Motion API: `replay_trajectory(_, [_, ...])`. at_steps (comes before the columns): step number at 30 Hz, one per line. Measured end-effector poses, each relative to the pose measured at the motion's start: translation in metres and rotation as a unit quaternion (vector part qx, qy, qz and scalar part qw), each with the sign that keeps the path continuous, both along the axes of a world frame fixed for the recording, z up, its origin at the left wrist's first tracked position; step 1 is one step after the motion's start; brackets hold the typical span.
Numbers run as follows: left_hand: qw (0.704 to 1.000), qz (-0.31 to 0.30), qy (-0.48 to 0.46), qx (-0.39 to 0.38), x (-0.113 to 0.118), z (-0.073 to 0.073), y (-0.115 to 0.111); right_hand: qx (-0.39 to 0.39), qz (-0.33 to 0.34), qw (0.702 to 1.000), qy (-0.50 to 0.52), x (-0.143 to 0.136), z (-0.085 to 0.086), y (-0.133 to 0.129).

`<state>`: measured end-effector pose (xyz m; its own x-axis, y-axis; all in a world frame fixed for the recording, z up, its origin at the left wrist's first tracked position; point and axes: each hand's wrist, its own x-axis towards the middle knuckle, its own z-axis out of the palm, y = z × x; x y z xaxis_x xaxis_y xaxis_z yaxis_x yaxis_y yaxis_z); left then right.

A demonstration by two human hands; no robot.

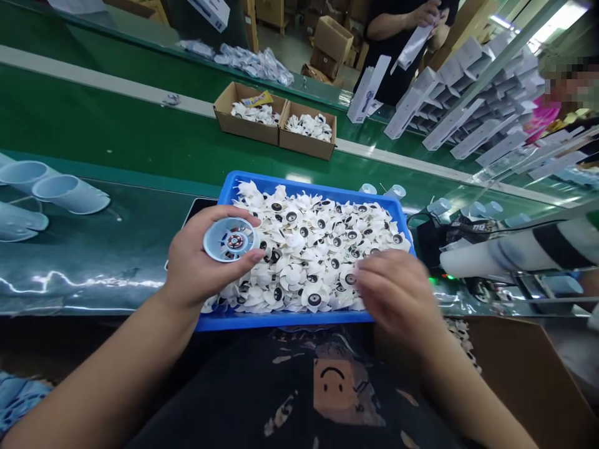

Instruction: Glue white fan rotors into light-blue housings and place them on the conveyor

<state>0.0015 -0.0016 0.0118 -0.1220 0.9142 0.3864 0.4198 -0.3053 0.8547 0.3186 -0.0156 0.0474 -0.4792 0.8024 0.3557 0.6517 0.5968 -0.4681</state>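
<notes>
Gripping light-blue cylindrical plastic housing (231, 239) in left hand (189, 259), centre-left; open end, long axis toward camera. Reaching to white plastic fan wheels (294, 271) with right hand (397, 293), centre-right; cannot tell grip.

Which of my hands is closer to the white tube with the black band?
Right. Your right hand is just left of the white tube, over the right end of the blue tray. Your left hand is farther, at the tray's left side, holding a light blue cup.
</notes>
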Motion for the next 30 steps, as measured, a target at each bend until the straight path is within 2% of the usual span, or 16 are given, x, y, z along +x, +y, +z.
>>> replay_trajectory(2, [1.0,-0.003,0.014,0.004,0.0,0.001,-0.003,-0.002,0.092,0.976,-0.197,-0.022,-0.012,0.009])
replay_trajectory(4, [0.999,-0.013,0.036,0.0,-0.002,0.0,-0.006,-0.007,0.126,0.936,-0.328,-0.033,-0.023,0.019])
replay_trajectory(6, [0.998,-0.029,0.052,-0.009,-0.003,-0.001,-0.009,-0.019,0.107,0.931,-0.349,-0.037,-0.028,0.027])
replay_trajectory(10, [0.997,-0.018,0.068,-0.02,-0.003,-0.002,-0.007,-0.033,0.027,0.946,-0.322,-0.041,-0.032,0.028])
replay_trajectory(13, [0.998,0.007,0.056,-0.026,-0.003,-0.004,-0.003,-0.052,-0.032,0.963,-0.261,-0.044,-0.036,0.026])
replay_trajectory(16, [1.0,0.005,-0.014,-0.028,-0.005,-0.004,-0.003,-0.089,-0.062,0.982,-0.153,-0.04,-0.033,0.026])
replay_trajectory(18, [0.996,-0.044,-0.072,-0.038,-0.005,-0.001,-0.008,-0.13,-0.055,0.988,-0.059,-0.034,-0.026,0.025])
replay_trajectory(20, [0.987,-0.125,-0.075,-0.07,-0.002,0.004,-0.016,-0.172,-0.031,0.984,0.027,-0.029,-0.02,0.022])
replay_trajectory(22, [0.976,-0.194,-0.006,-0.104,0.004,0.01,-0.023,-0.267,0.011,0.948,0.175,-0.027,-0.017,0.017])
replay_trajectory(23, [0.971,-0.213,0.039,-0.105,0.009,0.014,-0.026,-0.333,0.034,0.904,0.267,-0.028,-0.017,0.015])
replay_trajectory(25, [0.962,-0.231,0.122,-0.084,0.021,0.02,-0.028,-0.46,0.066,0.777,0.425,-0.031,-0.021,0.011])
replay_trajectory(26, [0.957,-0.237,0.155,-0.067,0.028,0.023,-0.028,-0.501,0.069,0.725,0.468,-0.032,-0.023,0.01])
replay_trajectory(27, [0.952,-0.241,0.181,-0.052,0.034,0.026,-0.027,-0.519,0.063,0.703,0.482,-0.033,-0.024,0.009])
replay_trajectory(28, [0.948,-0.245,0.201,-0.041,0.039,0.029,-0.025,-0.514,0.054,0.707,0.482,-0.034,-0.024,0.008])
replay_trajectory(29, [0.943,-0.248,0.22,-0.036,0.044,0.03,-0.024,-0.489,0.048,0.733,0.471,-0.034,-0.023,0.007])
replay_trajectory(30, [0.939,-0.249,0.236,-0.032,0.048,0.032,-0.023,-0.446,0.043,0.778,0.441,-0.035,-0.02,0.005])
